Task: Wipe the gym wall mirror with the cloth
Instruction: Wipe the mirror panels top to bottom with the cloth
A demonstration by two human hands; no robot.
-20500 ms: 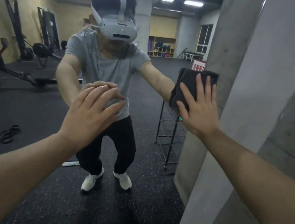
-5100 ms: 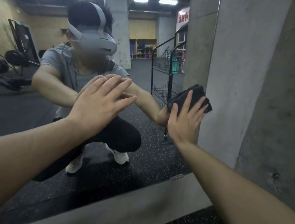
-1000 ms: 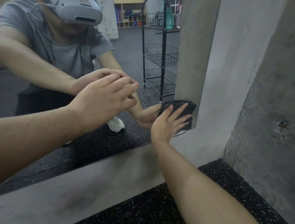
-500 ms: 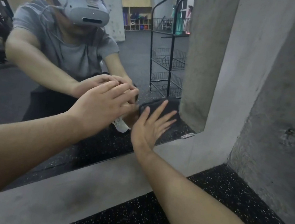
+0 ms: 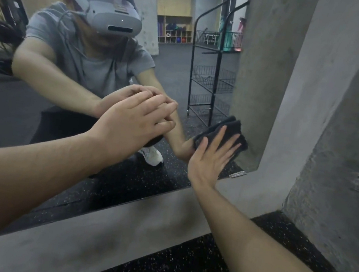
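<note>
In the head view, the right hand (image 5: 213, 158) is pressing one dark folded cloth (image 5: 224, 132) flat against the mirror (image 5: 170, 71), close to the glass's lower right corner. Its fingers (image 5: 229, 142) are lying straight and spread over the cloth, released rather than clenched, so the palm is holding it by pressure alone. The cloth is sitting directly under and just beyond those fingertips, its long axis tilting up toward the right, near the concrete pillar (image 5: 316, 84) that borders the glass.

The left hand (image 5: 135, 121) is resting on the mirror further left and a little higher, fingers loosely bent at the glass and holding nothing. It is well apart from the cloth, so the right hand is clearly the nearer one and is doing the work.

Below both hands, the concrete ledge (image 5: 117, 230) is running along the mirror's bottom edge. The next stroke probably has glass open only leftward or upward.

Count: one cloth, one mirror, two hands.
</note>
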